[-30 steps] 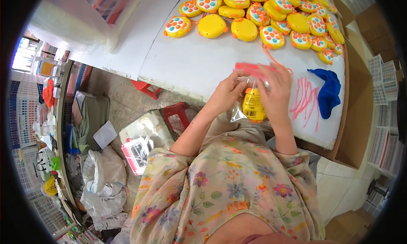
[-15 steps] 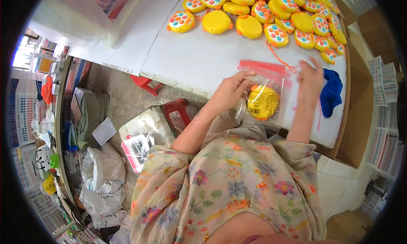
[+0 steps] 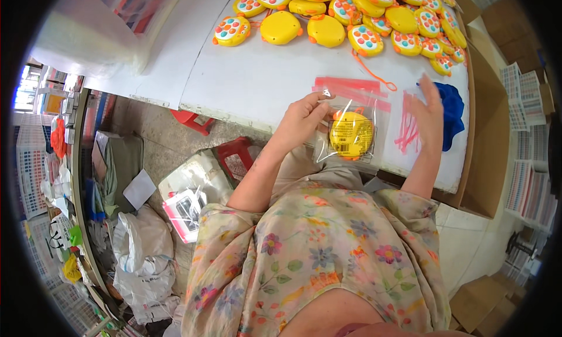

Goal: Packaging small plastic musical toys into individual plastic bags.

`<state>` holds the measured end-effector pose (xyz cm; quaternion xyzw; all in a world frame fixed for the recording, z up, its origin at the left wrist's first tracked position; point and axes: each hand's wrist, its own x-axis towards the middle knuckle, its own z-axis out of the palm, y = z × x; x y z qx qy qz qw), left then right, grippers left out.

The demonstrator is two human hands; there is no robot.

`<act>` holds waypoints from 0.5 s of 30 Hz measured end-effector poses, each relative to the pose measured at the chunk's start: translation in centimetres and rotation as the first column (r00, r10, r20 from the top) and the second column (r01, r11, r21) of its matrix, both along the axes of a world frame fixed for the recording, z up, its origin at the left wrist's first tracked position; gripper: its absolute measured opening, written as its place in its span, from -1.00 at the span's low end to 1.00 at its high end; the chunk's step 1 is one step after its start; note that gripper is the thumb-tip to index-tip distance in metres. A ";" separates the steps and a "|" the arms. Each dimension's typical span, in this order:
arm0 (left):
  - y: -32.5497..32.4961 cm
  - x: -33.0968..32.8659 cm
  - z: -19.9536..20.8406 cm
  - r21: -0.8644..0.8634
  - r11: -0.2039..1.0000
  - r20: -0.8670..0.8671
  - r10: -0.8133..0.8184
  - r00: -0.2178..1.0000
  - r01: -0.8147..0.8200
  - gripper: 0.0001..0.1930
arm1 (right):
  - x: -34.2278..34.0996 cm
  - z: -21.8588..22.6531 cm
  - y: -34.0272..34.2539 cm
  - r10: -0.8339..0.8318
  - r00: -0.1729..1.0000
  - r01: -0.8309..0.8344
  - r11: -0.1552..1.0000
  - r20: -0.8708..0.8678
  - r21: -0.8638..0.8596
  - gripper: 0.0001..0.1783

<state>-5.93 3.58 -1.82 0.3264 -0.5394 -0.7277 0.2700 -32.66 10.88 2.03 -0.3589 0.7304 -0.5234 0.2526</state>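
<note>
My left hand pinches the upper left edge of a clear zip bag with a red-pink band along its top and dark print on its front. Through the plastic shows a round yellow toy with small orange parts. My right hand hovers at the right, fingers stretched and apart, slightly blurred. Beside its thumb lie several thin pink strips, and just past its fingers is a bunched blue cloth. Whether its thumb touches the strips is unclear.
A heap of yellow toys with coloured bumps covers the far right of the white table. An orange cord loop trails from one. Clear plastic bags are piled far left. A cardboard box borders the right edge; red stools stand below.
My right hand has shifted from beside the orange loop down to the pink strips, which now show more. The bag stays in my left hand. The whole view has shifted slightly.
</note>
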 end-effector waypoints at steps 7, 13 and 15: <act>0.2 -0.2 0.0 -0.056 0.998 0.033 0.041 0.999 -0.039 -0.73 | -0.8 0.0 0.7 -0.064 0.993 0.061 0.998 -0.096 -0.033 -0.66; -0.2 -0.2 0.0 -0.047 0.999 0.027 -0.006 1.000 0.007 -0.74 | 3.7 -2.2 0.2 0.331 0.922 -0.364 0.917 0.200 0.165 -0.74; -0.2 -0.1 0.0 -0.037 0.999 0.014 0.005 1.000 -0.005 -0.72 | 3.8 -2.4 0.1 0.387 0.866 -0.423 0.905 0.316 0.051 -0.81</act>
